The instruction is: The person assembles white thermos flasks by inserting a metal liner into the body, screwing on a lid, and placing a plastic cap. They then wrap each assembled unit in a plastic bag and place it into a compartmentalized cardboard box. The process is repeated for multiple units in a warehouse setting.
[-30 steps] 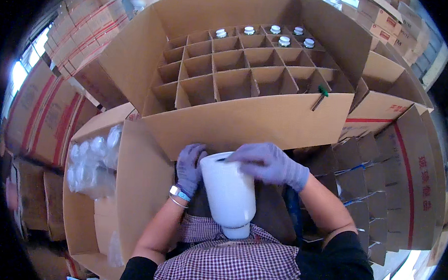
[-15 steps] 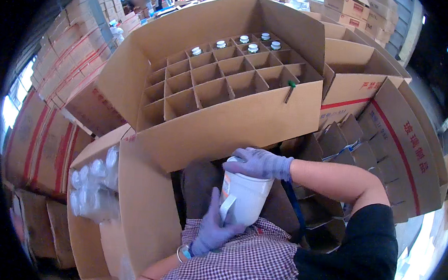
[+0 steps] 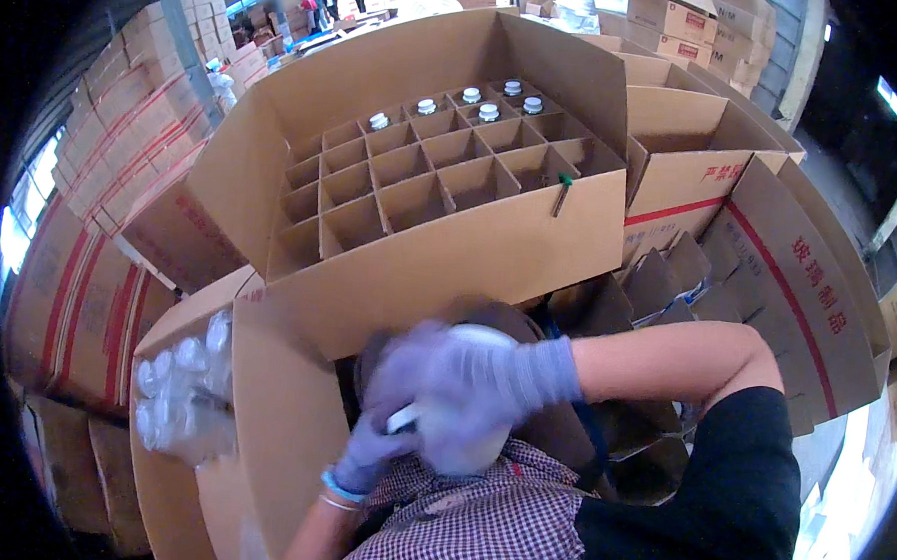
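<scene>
Close to my lap is a white lidded jug (image 3: 473, 453) with a side handle, largely covered by my hands. My left hand (image 3: 369, 455), in a lavender glove, is closed around it near the handle. Across the jug's front lies my right hand (image 3: 494, 377), gloved the same way; its fingers are smeared by motion, so their grip does not show. Just beyond stands an open carton (image 3: 450, 245) with cardboard dividers (image 3: 412, 193). Several white-capped bottles (image 3: 488, 113) sit in its far cells. A thin green-topped stick (image 3: 564, 190) rests at its near edge.
At my left an open box holds clear plastic-wrapped items (image 3: 188, 399). An open carton (image 3: 680, 140) stands to the right of the divided one, with another divided carton (image 3: 788, 295) nearer me. Stacked cartons (image 3: 125, 116) rise at the back left; people (image 3: 325, 2) are far off.
My right hand has moved from the jug's top down across its front, toward the handle side. My left hand has shifted slightly left. The view has shifted a little.
</scene>
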The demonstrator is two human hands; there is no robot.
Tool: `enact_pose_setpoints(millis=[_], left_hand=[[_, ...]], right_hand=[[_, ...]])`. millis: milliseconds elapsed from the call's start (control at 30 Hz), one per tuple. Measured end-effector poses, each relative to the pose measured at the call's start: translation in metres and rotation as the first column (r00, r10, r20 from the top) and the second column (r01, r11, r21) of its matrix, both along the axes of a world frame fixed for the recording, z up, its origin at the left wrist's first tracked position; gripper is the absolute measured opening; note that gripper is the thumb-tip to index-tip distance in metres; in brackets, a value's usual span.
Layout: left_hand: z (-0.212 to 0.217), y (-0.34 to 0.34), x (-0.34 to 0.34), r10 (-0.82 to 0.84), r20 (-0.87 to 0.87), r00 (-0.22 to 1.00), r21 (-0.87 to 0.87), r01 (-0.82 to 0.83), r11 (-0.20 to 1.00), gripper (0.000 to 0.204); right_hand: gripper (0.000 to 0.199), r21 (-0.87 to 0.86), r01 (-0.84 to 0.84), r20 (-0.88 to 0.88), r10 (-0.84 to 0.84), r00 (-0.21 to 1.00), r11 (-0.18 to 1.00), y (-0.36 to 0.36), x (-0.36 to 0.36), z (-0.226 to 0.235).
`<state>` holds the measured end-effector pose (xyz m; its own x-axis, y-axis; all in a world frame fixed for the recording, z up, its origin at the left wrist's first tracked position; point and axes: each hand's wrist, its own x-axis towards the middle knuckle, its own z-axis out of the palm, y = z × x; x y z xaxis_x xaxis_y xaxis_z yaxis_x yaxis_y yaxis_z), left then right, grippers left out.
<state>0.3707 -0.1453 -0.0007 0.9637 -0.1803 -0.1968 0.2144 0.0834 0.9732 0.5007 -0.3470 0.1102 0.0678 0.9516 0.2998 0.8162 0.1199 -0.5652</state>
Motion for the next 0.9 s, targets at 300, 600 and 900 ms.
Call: enact_pose_setpoints(millis=[300,600,900], left_hand=[[-0.017,-0.054,-0.024,0.313,0.008,0.95,0.115,-0.311,0.943,0.076],[-0.002,0.021,-0.002,-0.028,-0.002,1.0,-0.116,0.028,0.993,0.076],[0.012,-0.04,-0.007,0.196,0.011,0.981,-0.002,-0.196,0.981,0.078]], right_hand=[[0.059,-0.33,0.368,-0.295,-0.466,0.834,0.869,-0.017,0.037,-0.08],[0.086,0.064,-0.232,0.243,0.21,0.947,0.971,-0.009,0.008,0.012],[0.036,-0.067,0.403,0.177,-0.386,0.905,0.913,-0.03,0.075,-0.036]])
